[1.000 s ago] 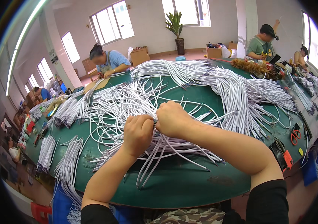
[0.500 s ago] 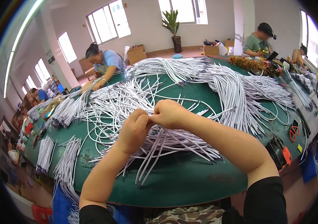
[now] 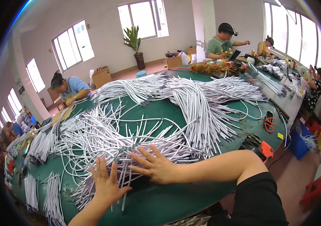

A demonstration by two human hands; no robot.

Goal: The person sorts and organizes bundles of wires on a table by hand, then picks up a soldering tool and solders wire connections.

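Observation:
A large heap of white wires (image 3: 92, 130) with dark tips lies across the green table in front of me. My left hand (image 3: 107, 184) is open, fingers spread, resting at the heap's near edge. Beside it my right hand (image 3: 156, 165) is open as well, its fingers fanned out over the near wires. Neither hand grips anything. Just beyond my fingertips, thin greenish strands (image 3: 124, 149) run across the wires; whether they are tied cannot be made out. Some wire ends stick out toward me between and below my hands.
More wire bundles lie at the far side (image 3: 130, 88), the right (image 3: 194, 109) and the left (image 3: 53, 199) of the green table (image 3: 168, 197). Orange-handled scissors (image 3: 269, 124) and a black-and-orange tool (image 3: 260, 147) lie at right. Several people work around the table; a blue bin (image 3: 299, 145) stands beyond its right edge.
My hands, pinched together over the wires before, have parted and spread open on the heap. The view has swung to the right.

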